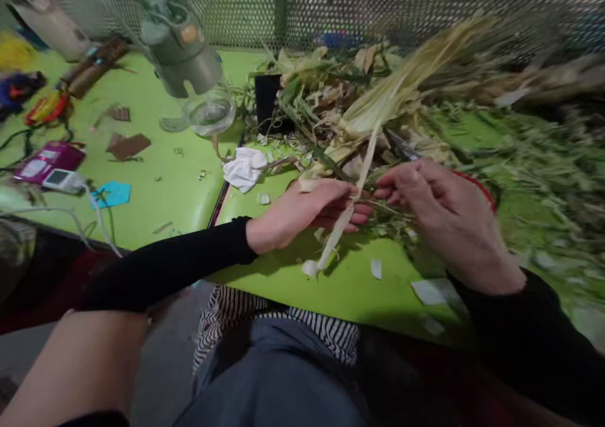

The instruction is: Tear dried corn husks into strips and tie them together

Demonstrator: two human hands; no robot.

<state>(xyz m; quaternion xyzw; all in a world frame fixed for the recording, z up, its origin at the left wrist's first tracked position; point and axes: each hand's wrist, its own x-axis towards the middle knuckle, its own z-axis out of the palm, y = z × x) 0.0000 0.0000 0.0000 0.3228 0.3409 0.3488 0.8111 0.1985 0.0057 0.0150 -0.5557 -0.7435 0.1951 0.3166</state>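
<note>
A pale strip of dried corn husk (369, 162) runs down across the fingers of my left hand (314, 209), narrowing at a pinched spot there. Its lower piece (338, 238) hangs over the fingertips, ending in a small curled bit. The left thumb presses beside the narrow spot. From this point a thin strand (390, 207) stretches to my right hand (442, 216), whose fingers are pinched together. Behind the right hand show a metal blade (399, 144) and a red curved handle (479, 190), apparently scissors; whether the hand grips them I cannot tell.
A heap of dry husks (420, 67) and green shreds (543, 156) covers the right side. A crumpled white tissue (244, 168), a black box-like object (268, 102) and a clear glass-based container (210, 115) stand left of it. A purple item (51, 161) and cables lie farther left.
</note>
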